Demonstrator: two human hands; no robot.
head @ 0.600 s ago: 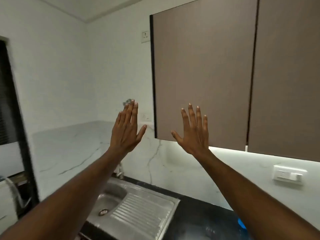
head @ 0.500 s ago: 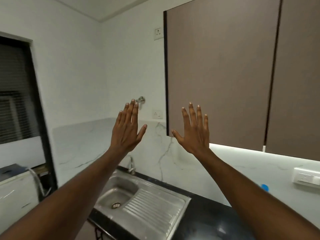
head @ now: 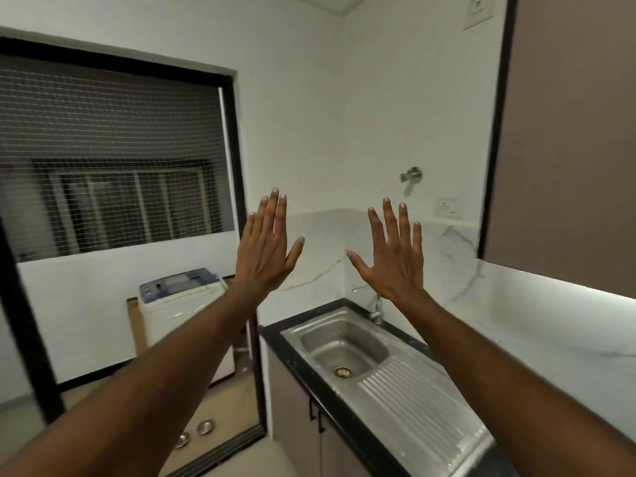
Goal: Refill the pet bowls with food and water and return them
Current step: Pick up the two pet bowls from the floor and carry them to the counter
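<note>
Both hands raised, fingers straight and spread, holding nothing: left hand, right hand. Two pet bowls on floor beyond the door frame, well apart from sink. Not collected; filling and return remain.

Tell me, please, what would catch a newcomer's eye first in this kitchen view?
Two bare hands, the left hand and the right hand, are raised mid-frame with fingers straight and spread, holding nothing. Below the right one, a stainless steel sink with a ribbed drainboard sits in a black countertop. Two small round metal bowls stand on the floor at lower left, by the black door frame.
</note>
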